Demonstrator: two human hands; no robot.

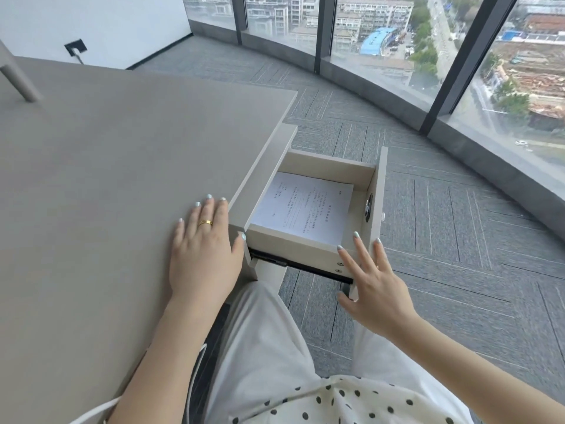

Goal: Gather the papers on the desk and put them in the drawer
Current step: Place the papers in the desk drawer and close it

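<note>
Grey counter (107,179) bare | papers (302,206) lie flat inside pulled-out drawer (377,191) | left hand (204,252) flat on counter, likely bracing, grip empty | right hand (373,280) splayed against drawer front, grip holding nothing, seemingly poised to push it shut

Grey carpet tiles (443,209) run to curved windows (382,41); a wall socket (75,46) sits far left.

The drawer (331,166) gapes open above flat papers (302,206) (right hand (371,278) blocks its front).
</note>
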